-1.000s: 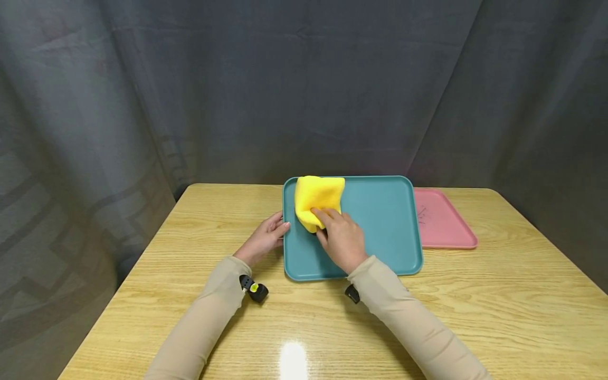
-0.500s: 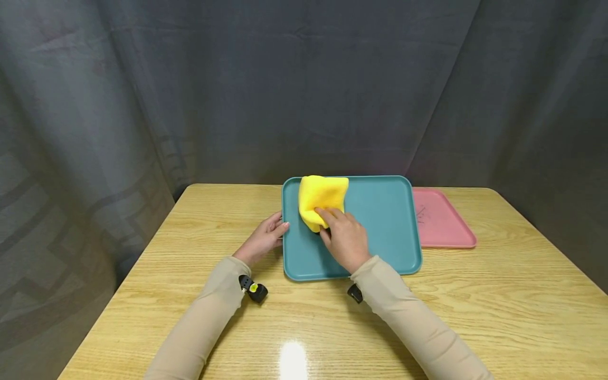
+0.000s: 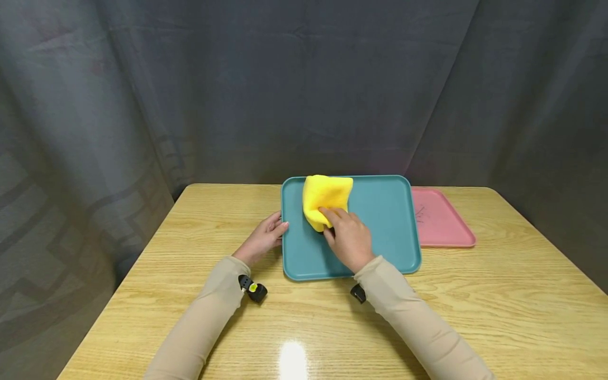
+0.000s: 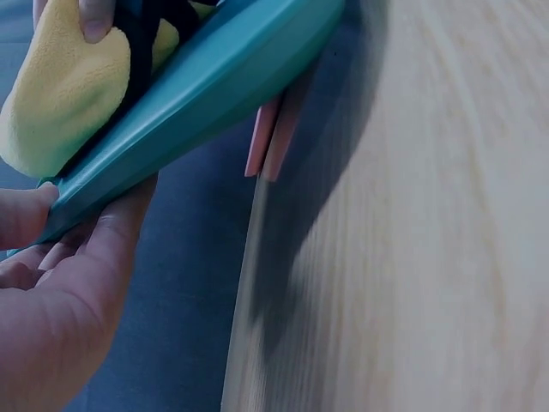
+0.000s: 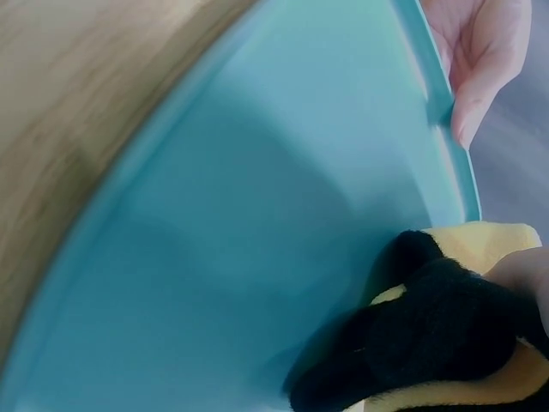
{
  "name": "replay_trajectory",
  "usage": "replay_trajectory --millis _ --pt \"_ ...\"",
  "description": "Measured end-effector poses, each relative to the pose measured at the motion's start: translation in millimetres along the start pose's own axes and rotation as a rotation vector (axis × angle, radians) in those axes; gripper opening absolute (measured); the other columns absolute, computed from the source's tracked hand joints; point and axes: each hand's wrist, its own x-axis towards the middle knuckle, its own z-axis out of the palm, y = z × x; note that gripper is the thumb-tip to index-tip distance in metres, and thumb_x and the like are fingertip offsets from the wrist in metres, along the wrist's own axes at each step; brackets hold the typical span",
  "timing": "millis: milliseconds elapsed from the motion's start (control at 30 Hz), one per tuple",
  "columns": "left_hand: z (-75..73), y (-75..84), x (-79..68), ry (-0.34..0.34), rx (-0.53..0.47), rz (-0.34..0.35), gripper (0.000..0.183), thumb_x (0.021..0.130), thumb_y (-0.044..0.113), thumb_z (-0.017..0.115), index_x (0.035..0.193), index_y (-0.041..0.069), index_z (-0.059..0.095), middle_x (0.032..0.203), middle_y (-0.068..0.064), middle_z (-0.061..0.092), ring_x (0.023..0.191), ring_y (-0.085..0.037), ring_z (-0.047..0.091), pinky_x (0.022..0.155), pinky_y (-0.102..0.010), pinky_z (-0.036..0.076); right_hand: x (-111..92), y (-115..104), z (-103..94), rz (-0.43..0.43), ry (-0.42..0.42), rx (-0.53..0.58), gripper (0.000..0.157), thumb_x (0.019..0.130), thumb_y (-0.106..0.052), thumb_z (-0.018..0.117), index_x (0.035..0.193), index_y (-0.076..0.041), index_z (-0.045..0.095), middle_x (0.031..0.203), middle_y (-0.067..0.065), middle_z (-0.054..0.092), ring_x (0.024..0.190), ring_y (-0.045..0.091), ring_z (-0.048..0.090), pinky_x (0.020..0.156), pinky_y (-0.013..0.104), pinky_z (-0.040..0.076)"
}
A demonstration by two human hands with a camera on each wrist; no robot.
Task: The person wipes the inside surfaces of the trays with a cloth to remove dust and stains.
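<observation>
A teal rectangular tray (image 3: 387,221) is held up over the table in the head view. At its left rim my left hand (image 3: 261,240) grips it, thumb over the edge and fingers underneath, as the left wrist view shows. On the tray's upper left part lies a bunched, fuzzy cloth (image 3: 325,192), yellow on one side. Its black side (image 5: 429,318) faces the tray in the right wrist view. My right hand (image 3: 350,238) pinches the near part of this cloth against the tray surface.
Behind the teal tray, to the right, a pink tray (image 3: 444,224) with dark scribbled marks lies partly covered. Both are at the far side of a wooden table (image 3: 522,295). A grey curtain (image 3: 294,95) hangs beyond the table edge.
My right hand and the cloth have slid a little to the right across the teal tray. My left hand keeps its grip on the rim, almost unmoved.
</observation>
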Motion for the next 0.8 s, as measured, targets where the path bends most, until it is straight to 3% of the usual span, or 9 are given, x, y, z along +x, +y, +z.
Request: replay_trajectory --millis 800 --pt "0.8 0.4 0.7 0.015 0.007 -0.019 0.050 0.102 0.016 0.035 0.149 0.012 0.021 0.144 -0.017 0.042 0.126 -0.032 0.049 0.100 -0.041 0.047 -2 12 -3.6 0.022 -0.007 0.002 0.040 0.080 -0.015 0.072 0.120 -0.017 0.064 0.109 0.005 0.067 0.083 0.028 0.062 0.060 0.041 0.053"
